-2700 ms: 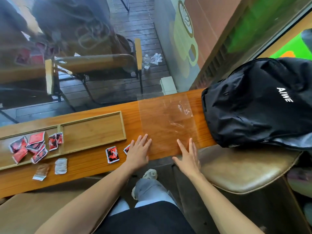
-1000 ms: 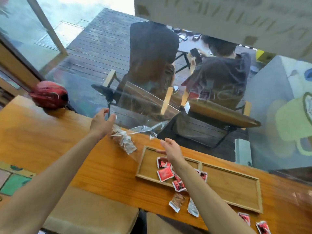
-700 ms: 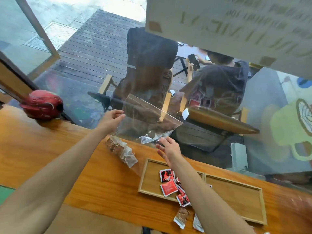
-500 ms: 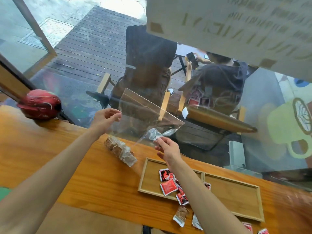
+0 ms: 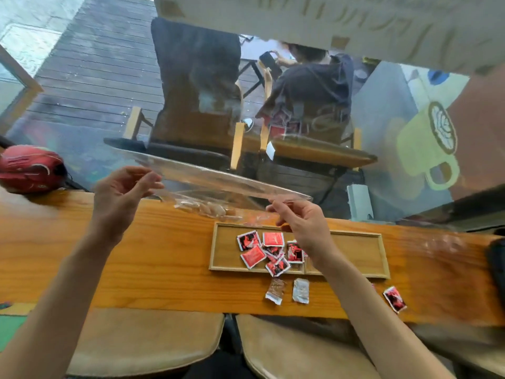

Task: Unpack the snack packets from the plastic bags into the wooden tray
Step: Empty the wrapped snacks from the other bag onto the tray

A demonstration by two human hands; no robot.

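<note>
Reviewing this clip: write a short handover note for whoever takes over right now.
Left hand and right hand each pinch an end of a clear plastic bag, held above the counter.
Brown packets sit in its sagging part.
Done: red packets lie in the wooden tray, left compartment.
Left: empty this bag; move the two pale packets and a red packet from the counter into the tray.

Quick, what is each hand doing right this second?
Left hand: pinching one end of the clear plastic bag, lifted above the table.
Right hand: pinching the other end of the same bag.
</note>
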